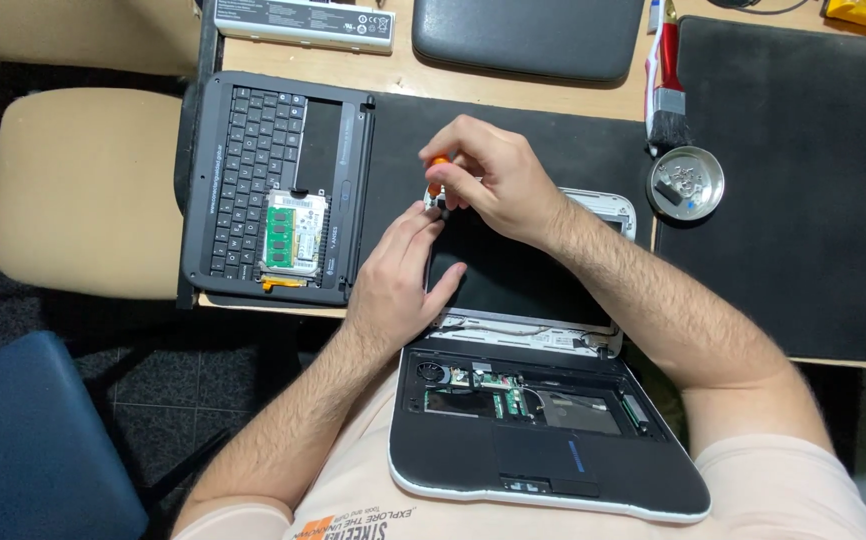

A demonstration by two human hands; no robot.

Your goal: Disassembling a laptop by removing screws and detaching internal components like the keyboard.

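- Fingers of the right hand [498,180] pinch the orange-handled screwdriver [437,176], held upright at the upper left corner of the open laptop's screen [513,275].
- Left hand [401,280] lies flat with loose, spread fingers on the screen's left edge, fingertips just beside the screwdriver tip.
- Keyboard panel [275,190], detached, rests left of the screen, with a green memory module [280,234] lying on it.
- Round metal dish [686,182] and a brush [666,90] sit right of the screen.

Screwdriver [438,172] tip hidden behind right hand [493,180].
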